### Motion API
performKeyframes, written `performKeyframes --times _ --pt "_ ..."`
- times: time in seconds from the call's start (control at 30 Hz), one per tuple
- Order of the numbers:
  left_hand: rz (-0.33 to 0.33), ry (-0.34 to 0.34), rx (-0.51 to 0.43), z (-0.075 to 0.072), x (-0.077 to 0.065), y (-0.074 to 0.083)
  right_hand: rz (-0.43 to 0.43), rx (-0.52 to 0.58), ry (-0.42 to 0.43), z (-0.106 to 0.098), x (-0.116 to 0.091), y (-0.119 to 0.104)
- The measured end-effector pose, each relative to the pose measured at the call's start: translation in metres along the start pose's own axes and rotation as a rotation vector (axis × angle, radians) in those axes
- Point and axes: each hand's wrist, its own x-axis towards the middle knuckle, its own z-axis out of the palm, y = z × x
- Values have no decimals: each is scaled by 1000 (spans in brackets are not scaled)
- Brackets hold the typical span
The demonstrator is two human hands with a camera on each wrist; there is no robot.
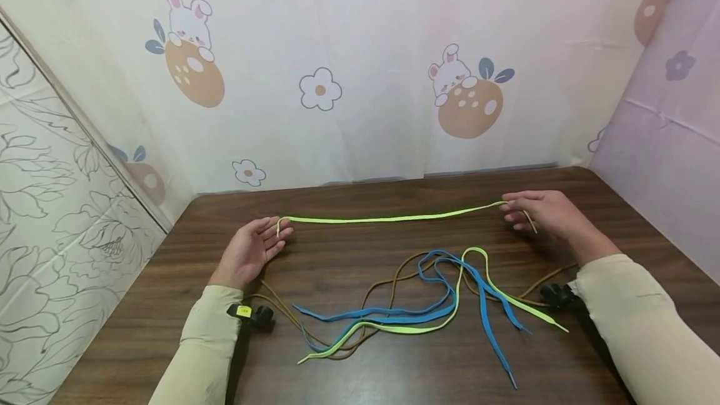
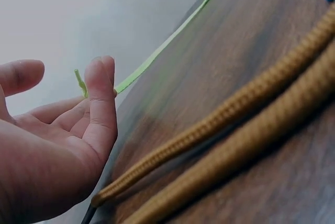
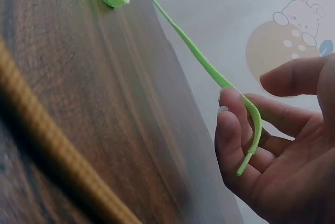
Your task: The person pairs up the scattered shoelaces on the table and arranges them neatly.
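Observation:
A thin neon-green shoelace [image 1: 365,220] stretches, with a slight sag, between the two hands near the table's far edge. My left hand [image 1: 253,252], palm turned up, holds one end between its fingers; the thumb stands apart, and the short tip shows beside the fingers in the left wrist view. At the other end my right hand [image 3: 277,145] holds the lace between its fingers, thumb also apart, the tip [image 3: 246,164] hanging across the palm side. Nearer on the table lie another green shoelace [image 1: 410,330], blue shoelaces [image 1: 489,330] and brown laces [image 1: 394,280], loosely tangled.
The dark wooden table [image 1: 422,374] meets a patterned cloth backdrop [image 1: 382,130] behind. A flower-patterned panel [image 1: 73,205] stands at the left. Small black devices are worn at the left wrist [image 1: 261,317] and right wrist [image 1: 557,295], close above the brown laces.

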Motion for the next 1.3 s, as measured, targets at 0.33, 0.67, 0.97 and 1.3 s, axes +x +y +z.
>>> performKeyframes --times 0.33,0.67,0.97,1.3 --pt "-5 -12 -26 0 0 -1 -26 -24 -17 1 0 3" --pt "-5 -5 -29 -1 -1 0 -7 -55 27 1 2 7" --pt "-6 9 -35 -2 -2 1 0 -56 83 2 0 8" --pt "-5 12 -31 -2 0 0 -10 -12 174 1 1 11"
